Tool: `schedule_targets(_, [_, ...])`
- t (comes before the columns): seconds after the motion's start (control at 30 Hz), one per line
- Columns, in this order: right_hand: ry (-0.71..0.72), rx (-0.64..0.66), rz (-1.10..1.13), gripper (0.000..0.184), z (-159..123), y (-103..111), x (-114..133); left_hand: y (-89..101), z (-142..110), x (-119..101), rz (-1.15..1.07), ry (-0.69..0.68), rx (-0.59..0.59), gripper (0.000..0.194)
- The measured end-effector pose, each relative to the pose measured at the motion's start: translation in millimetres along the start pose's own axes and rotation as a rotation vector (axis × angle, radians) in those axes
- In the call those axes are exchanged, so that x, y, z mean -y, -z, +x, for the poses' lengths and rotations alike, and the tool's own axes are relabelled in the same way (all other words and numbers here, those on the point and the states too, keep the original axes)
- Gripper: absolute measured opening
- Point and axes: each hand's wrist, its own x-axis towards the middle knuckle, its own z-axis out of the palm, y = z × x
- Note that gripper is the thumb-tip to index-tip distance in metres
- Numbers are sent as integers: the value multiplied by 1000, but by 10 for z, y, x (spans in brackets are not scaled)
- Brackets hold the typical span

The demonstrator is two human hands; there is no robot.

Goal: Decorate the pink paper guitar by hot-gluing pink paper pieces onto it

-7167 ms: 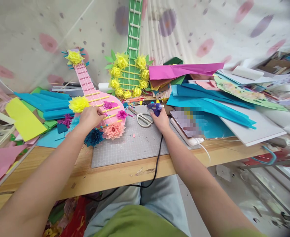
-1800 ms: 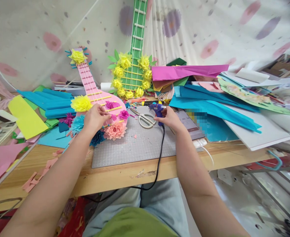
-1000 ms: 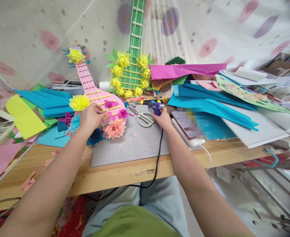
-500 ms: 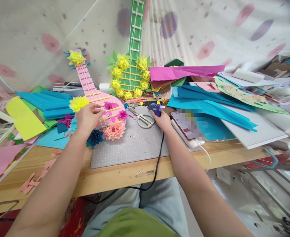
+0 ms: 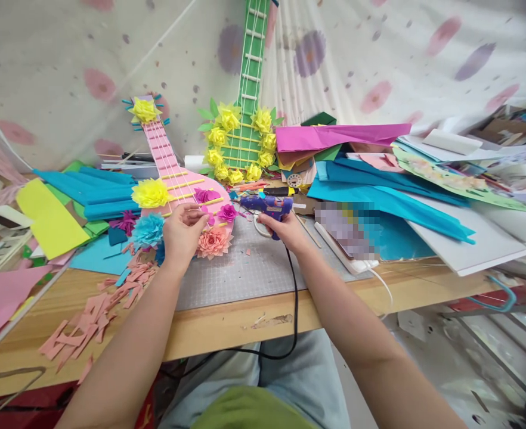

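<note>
My right hand (image 5: 285,231) is wrapped around a blue-purple hot glue gun (image 5: 272,206), its nozzle pointing left toward the pink paper guitar (image 5: 186,174). A black cord runs down from its handle. My left hand (image 5: 183,232) is in front of the guitar's lower body, thumb and fingers pinched together; what they hold, if anything, I cannot make out. Around the hand are a yellow paper flower (image 5: 150,193), a light blue one (image 5: 147,231), a coral one (image 5: 213,241) and a magenta one (image 5: 227,213). A dark blue flower is mostly hidden behind my left hand.
A grey cutting mat (image 5: 231,280) lies under the guitar, with scissors (image 5: 261,226) partly behind my right hand. A green guitar (image 5: 240,152) with yellow flowers leans behind. Blue crepe paper (image 5: 379,193) and a phone (image 5: 341,229) are at right; coral scraps (image 5: 88,319) at left.
The glue gun has come up off the mat in my right hand and turned its nozzle left. My left hand has moved right and lower across the guitar. The view has shifted slightly.
</note>
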Motion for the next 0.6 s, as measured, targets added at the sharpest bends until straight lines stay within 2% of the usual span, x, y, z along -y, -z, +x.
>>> schedule_targets(0.1, [12, 96, -40, 44, -54, -98, -9, 8, 6, 24, 30, -1, 4, 27])
schedule_targets(0.2, [74, 139, -63, 43, -51, -144, -62, 4, -2, 34, 57, -37, -3, 25])
schedule_targets(0.43, [170, 159, -84, 46, -24, -156, -110, -34, -24, 56, 53, -94, -21, 26])
schedule_targets(0.6, [182, 168, -91, 44, -37, -145, -98, -41, -16, 89, 38, -114, -20, 26])
